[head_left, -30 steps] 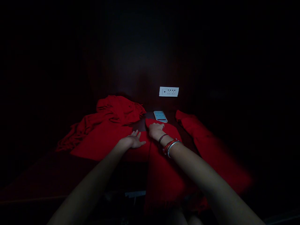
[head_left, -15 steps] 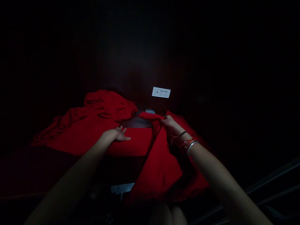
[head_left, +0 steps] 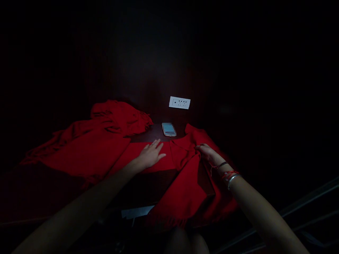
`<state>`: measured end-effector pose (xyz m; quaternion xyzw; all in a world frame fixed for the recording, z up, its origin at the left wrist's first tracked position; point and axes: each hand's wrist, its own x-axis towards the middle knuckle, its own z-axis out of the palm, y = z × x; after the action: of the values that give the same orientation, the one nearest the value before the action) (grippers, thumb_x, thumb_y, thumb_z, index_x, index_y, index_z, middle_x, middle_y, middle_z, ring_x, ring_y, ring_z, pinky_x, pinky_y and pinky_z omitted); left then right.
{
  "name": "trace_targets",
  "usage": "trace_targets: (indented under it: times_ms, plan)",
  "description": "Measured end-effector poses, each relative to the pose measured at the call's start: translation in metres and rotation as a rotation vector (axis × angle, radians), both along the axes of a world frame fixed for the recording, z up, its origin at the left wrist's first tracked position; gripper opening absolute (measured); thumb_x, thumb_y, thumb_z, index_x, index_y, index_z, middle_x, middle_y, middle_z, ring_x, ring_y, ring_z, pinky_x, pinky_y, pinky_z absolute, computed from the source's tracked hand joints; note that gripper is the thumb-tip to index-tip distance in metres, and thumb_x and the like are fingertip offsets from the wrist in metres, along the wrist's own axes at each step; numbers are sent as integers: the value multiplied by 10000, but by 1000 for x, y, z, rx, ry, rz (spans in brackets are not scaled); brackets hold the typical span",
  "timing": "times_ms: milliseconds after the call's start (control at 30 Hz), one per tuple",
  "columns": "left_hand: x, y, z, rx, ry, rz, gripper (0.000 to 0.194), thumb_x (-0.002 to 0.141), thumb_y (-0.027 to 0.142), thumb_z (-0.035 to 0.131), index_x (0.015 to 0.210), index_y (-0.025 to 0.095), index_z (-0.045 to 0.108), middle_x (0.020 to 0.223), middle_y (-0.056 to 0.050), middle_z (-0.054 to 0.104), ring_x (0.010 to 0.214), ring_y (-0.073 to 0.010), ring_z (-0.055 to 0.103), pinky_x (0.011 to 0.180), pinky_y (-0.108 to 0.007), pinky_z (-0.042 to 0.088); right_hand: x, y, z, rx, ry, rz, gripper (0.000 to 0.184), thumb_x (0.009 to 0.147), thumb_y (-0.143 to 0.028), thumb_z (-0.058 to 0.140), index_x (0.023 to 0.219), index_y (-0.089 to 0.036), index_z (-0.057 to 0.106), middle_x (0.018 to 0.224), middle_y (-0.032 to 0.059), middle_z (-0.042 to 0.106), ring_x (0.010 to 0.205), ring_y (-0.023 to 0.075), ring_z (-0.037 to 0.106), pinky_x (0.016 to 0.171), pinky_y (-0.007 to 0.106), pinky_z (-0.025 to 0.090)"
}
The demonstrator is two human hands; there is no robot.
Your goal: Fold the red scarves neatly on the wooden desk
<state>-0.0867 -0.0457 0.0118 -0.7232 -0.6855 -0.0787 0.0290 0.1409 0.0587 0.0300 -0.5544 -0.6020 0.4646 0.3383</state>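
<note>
The left arm reaches forward from the near left, and the left hand [head_left: 150, 155] lies palm down with its fingers spread, flat on the red cloth [head_left: 184, 192] and gripping nothing; its fingertips come to the cloth's far edge. The right arm comes in from the near right, wearing bands and a silver bangle [head_left: 232, 181] at the wrist, and the right hand [head_left: 206, 151] is curled closed on a gathered bit of cloth, though the exact grip of the fingers is too dark to tell. From there the cloth slants down to the near edge of the surface [head_left: 152, 134], its fringe hanging past it. A flat strip under the left hand seems to join it. More red fabric [head_left: 197, 134] lies beyond the right hand, along the right side. A crumpled red pile [head_left: 119, 116] sits toward the far left corner, well apart from the right hand. A phone [head_left: 168, 128] lies near the far edge, beyond both hands, below a white socket [head_left: 179, 102] on the wall
</note>
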Motion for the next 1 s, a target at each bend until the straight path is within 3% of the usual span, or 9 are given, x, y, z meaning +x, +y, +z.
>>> trace_targets:
  times_ms: [133, 267, 367, 467, 633, 733, 867, 933, 1000]
  plan:
    - [12, 5, -15, -219, -89, -158, 615, 765, 564, 237, 1280, 231, 189, 1353, -65, 116, 1221, -241, 69, 950, -427, 134, -6, 10, 13, 38, 57, 28, 121, 690, -77, 420, 781, -139, 471, 569, -7, 539, 455, 68, 505, 456, 174, 426]
    - [-9, 6, -3, -208, -66, -150, 591, 768, 529, 274, 1269, 220, 227, 1349, -59, 137, 1220, -214, 104, 956, -375, 157, -33, 7, 41, 277, -48, 200, 201, 695, -84, 386, 851, -131, 505, 739, 37, 593, 617, 96, 561, 554, 185, 434]
    - [-38, 2, 17, -19, 49, 170, 470, 812, 360, 272, 1233, 157, 320, 1317, -83, 245, 1209, -216, 161, 955, -374, 170, -74, -10, 56, 523, -428, 297, 204, 689, -151, 429, 859, -132, 539, 824, 65, 604, 734, 149, 567, 598, 206, 420]
    - [-70, -5, 31, -91, 89, 522, 454, 789, 323, 330, 1181, 103, 396, 1288, -127, 295, 1189, -251, 211, 933, -389, 220, -123, -35, 52, 604, -741, 421, 261, 706, -263, 451, 888, -108, 556, 889, 121, 600, 815, 200, 557, 621, 229, 411]
    - [-102, -13, 34, -278, 20, 729, 499, 761, 378, 355, 1128, 55, 452, 1238, -199, 345, 1124, -340, 303, 810, -451, 343, -167, -62, 28, 555, -917, 608, 438, 755, -450, 361, 905, -97, 574, 942, 166, 584, 835, 230, 555, 621, 263, 413]
    - [-100, -13, 33, -169, 31, 774, 527, 765, 378, 340, 1168, 43, 397, 1261, -212, 296, 1148, -343, 257, 831, -471, 310, -154, -55, 27, 609, -854, 621, 399, 793, -395, 322, 882, -105, 581, 913, 147, 597, 828, 206, 556, 661, 264, 402]
    - [-68, -10, 28, 124, 73, 524, 569, 801, 431, 256, 1239, 69, 282, 1286, -173, 275, 1177, -279, 228, 892, -398, 273, -104, -36, 27, 633, -655, 438, 297, 802, -270, 344, 970, -121, 538, 987, 107, 570, 885, 158, 522, 743, 238, 371]
    - [-49, -7, 21, 93, 0, 381, 630, 788, 523, 203, 1267, 115, 232, 1279, -157, 296, 1158, -272, 273, 880, -374, 293, -76, -35, 19, 477, -576, 382, 330, 776, -276, 398, 1056, -120, 477, 1038, 105, 539, 862, 144, 522, 711, 228, 389]
    - [-34, -3, 13, -62, -65, 320, 725, 729, 623, 212, 1289, 164, 171, 1287, -159, 280, 1155, -301, 269, 872, -397, 291, -51, -46, 9, 309, -509, 437, 446, 743, -323, 450, 1143, -136, 389, 1012, 96, 541, 748, 128, 539, 629, 230, 412]
